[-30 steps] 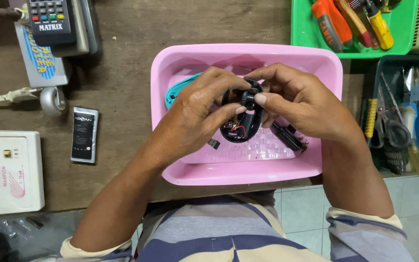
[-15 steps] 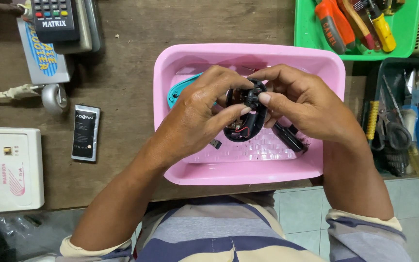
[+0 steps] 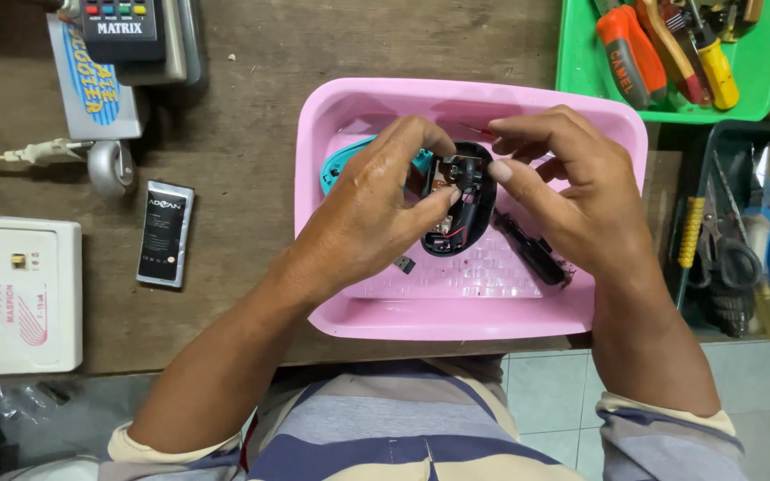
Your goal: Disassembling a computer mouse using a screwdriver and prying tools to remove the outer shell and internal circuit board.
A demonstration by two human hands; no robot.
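left hand [image 3: 376, 214] grips the opened black oval mouse base [image 3: 458, 205] over the pink plastic basin [image 3: 456, 316]; right hand [image 3: 572, 191] pinches what looks like a thin red tool [image 3: 477, 130] just above it.

Two hands [image 3: 376, 214], one opened mouse [image 3: 458, 200], one pink tray [image 3: 456, 316], one phone battery [image 3: 165, 233], one green basket [image 3: 581, 80].

white box [image 3: 15, 298] far left; blue-labelled card [image 3: 91, 85] above
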